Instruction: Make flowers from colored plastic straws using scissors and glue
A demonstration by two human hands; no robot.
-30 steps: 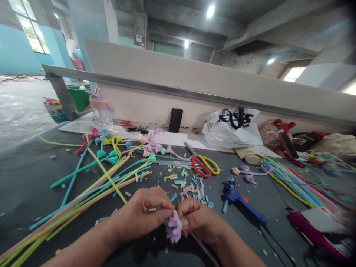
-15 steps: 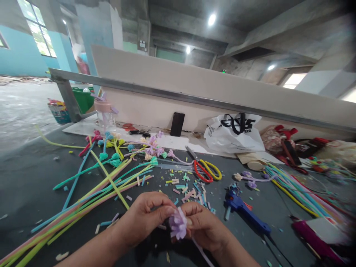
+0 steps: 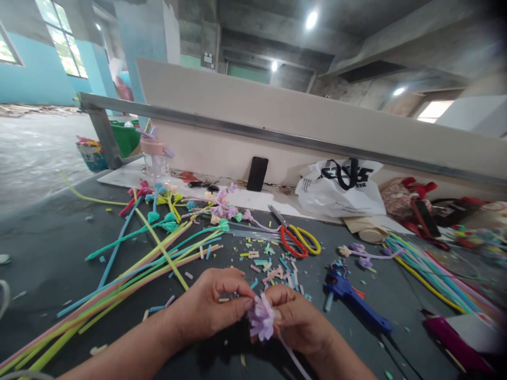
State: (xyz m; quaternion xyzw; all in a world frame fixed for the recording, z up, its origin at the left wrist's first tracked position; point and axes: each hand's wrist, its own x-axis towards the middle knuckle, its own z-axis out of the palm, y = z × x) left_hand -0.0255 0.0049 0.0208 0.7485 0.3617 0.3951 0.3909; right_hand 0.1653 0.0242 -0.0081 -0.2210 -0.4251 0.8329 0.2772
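Observation:
A lilac pipe-cleaner flower (image 3: 262, 318) is held low in the middle, its petals toward me. My left hand (image 3: 219, 302) pinches the flower's left edge between thumb and forefinger. My right hand (image 3: 291, 316) grips it from the right, and a lilac stem (image 3: 293, 358) trails down below that hand. Short cut pieces of pipe cleaner (image 3: 273, 269) in several colours lie scattered just beyond my hands. Scissors (image 3: 297, 237) with red and yellow handles lie past them. To the right rests a blue glue gun (image 3: 356, 301).
Long pipe cleaners (image 3: 130, 279) stretch across the left of the dark table. Finished flowers (image 3: 224, 203) lie at the back, near a phone (image 3: 257, 174) leaning on the partition, a clear jar (image 3: 156, 158) and a white bag (image 3: 340, 187). More pipe cleaners (image 3: 428, 274) and a purple tool (image 3: 455, 340) are at right.
The whole view has shifted slightly, so things appear a little further right. Both hands keep hold of the lilac flower, whose petals look slightly more spread.

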